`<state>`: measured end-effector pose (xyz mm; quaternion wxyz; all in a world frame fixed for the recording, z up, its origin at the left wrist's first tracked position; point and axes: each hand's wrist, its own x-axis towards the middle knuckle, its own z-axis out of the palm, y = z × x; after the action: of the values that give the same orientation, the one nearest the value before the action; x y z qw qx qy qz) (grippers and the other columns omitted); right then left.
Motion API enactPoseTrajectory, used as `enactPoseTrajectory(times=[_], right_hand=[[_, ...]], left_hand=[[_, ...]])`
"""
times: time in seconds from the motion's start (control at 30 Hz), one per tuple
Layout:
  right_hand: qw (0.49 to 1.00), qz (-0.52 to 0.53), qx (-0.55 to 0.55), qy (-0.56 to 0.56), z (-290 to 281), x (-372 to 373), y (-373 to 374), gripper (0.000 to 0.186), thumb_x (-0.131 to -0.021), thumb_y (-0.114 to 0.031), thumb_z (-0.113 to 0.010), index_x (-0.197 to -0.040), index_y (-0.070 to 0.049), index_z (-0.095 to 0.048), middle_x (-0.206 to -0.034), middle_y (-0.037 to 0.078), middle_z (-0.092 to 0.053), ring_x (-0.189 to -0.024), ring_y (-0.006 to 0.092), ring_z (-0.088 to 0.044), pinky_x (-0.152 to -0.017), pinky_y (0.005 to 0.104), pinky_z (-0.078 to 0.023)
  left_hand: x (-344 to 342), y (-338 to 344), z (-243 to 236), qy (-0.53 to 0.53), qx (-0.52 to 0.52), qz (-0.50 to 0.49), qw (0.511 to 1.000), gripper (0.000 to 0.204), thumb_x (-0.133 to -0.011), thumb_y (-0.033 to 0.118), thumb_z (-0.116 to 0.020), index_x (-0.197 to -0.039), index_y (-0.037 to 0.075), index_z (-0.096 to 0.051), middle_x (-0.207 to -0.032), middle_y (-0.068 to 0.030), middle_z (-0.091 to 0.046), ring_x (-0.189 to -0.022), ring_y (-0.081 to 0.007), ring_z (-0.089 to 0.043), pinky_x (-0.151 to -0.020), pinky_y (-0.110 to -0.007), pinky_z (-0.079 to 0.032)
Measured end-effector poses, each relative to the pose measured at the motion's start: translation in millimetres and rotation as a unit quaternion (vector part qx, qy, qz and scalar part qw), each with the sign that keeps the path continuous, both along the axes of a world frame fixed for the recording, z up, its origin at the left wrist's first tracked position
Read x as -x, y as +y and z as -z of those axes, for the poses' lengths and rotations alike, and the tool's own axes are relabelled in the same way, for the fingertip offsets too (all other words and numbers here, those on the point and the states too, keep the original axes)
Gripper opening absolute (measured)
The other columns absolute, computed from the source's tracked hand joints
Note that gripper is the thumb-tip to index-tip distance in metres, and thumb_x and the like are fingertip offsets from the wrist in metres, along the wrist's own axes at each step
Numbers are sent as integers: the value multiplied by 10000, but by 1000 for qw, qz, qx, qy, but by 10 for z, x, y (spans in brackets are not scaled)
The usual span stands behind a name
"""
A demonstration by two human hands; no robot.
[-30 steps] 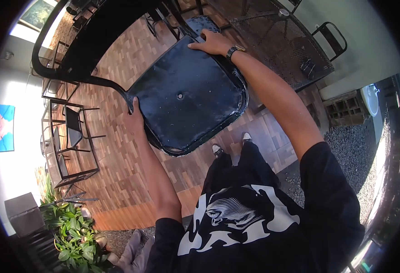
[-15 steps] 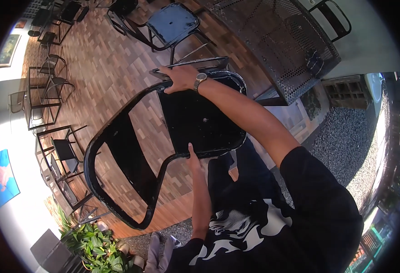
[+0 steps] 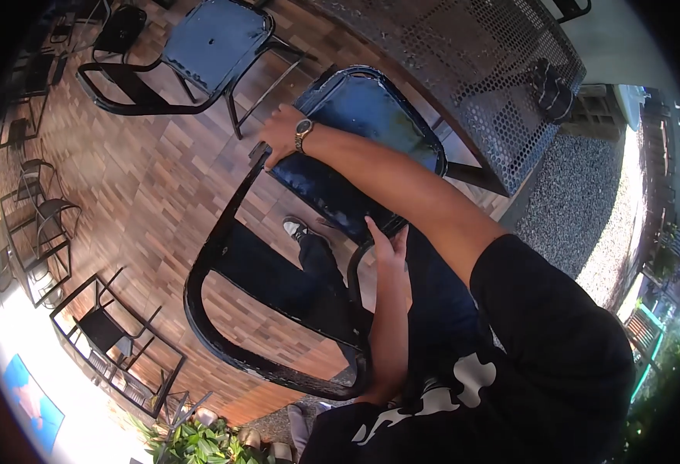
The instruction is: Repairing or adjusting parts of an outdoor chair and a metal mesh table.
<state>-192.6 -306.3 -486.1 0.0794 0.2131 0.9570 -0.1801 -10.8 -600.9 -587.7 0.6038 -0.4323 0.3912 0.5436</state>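
Observation:
A black metal chair (image 3: 278, 298) with worn, chipped edges is in both my hands, its seat (image 3: 363, 116) towards the perforated table and its looped backrest lying towards the lower left. My right hand (image 3: 282, 135), below a wristwatch (image 3: 303, 131), is closed round the seat's far corner, where the back frame joins. At the near corner of the seat, my left hand (image 3: 387, 241) grips the edge with its thumb on top; its other fingers are partly hidden. My right forearm crosses over part of the seat. One of my shoes (image 3: 295, 226) shows through the backrest opening.
Close by on the right is a dark perforated metal table (image 3: 463, 69). A second chair with a blue-grey seat (image 3: 216, 42) stands beyond my right hand. More chairs and table frames (image 3: 115, 332) line the left. Gravel (image 3: 564, 201) borders the wooden floor; a leafy plant (image 3: 201, 445) is at the bottom.
The held chair has shifted right and turned, so its seat lies closer to the perforated table. My view has moved forward, and one foot has stepped onto the wooden floor.

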Motion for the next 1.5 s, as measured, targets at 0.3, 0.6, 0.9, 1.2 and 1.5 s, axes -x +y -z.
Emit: enactPoseTrajectory(times=[0.3, 0.6, 0.9, 1.2, 1.5], right_hand=[[1000, 11, -8, -19, 736, 73, 119, 622, -583, -720, -737, -904, -187, -752, -904, 47, -685, -958, 252, -617, -800, 400, -426], [998, -29, -12, -58, 1465, 96, 155, 551, -634, -661, -740, -945, -206, -746, -981, 63, -683, -1080, 265, -578, -945, 450, -369], [999, -39, 11, -17, 1779, 152, 93, 553, -659, -630, -740, -1048, -237, -734, -1062, 61, -674, -1142, 268, -572, -1084, 514, -314], [1000, -20, 0, 15, 1787, 20, -15, 604, -700, -594, -730, -1185, -239, -679, -1148, 76, -620, -1203, 274, -510, -1112, 508, -269], [997, -55, -61, 3, 1630, -164, -130, 860, -646, -498, -832, -1413, -312, -489, -1497, 83, -390, -1439, 330, -264, -1171, 543, -205]], left_hand=[[-290, 108, 743, -17, -70, 31, 997, 700, -935, 650, -499, -1322, 67, -504, -1159, -66, -647, -989, -240, -656, -806, -354, -582], [-356, 305, 828, -32, -96, 49, 994, 655, -949, 617, -483, -1308, 71, -517, -1155, -64, -653, -995, -243, -657, -809, -364, -579], [-426, 738, 990, -33, -105, 34, 993, 611, -962, 585, -467, -1294, 75, -529, -1151, -63, -658, -1000, -245, -657, -812, -373, -576], [-376, 652, 971, -18, -164, -51, 985, 569, -976, 552, -451, -1279, 79, -542, -1147, -61, -663, -1006, -248, -658, -814, -382, -574], [-258, 765, 973, 0, -197, -79, 977, 530, -990, 520, -434, -1265, 83, -555, -1143, -60, -669, -1011, -251, -658, -817, -392, -571]])
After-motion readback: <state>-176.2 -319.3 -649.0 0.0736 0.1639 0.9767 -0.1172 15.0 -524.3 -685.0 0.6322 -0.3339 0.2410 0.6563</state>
